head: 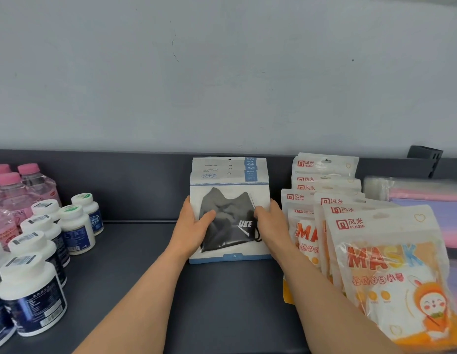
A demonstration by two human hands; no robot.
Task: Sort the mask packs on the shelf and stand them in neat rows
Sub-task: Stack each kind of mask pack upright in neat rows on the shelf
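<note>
Blue-white mask packs [222,165] stand in one squared row on the shelf [135,254]. Left hand [194,223] and right hand [271,222] clasp the front pack [230,200] by its edges, thumbs on its face. Orange packs [375,254] lean unevenly, judged not yet straightened

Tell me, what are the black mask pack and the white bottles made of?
The black mask pack looks like thin plastic film: smooth white print with a clear window showing the mask inside. The white bottles look like hard, smooth plastic with shiny dark-blue labels, though the picture alone can't prove it.
</note>
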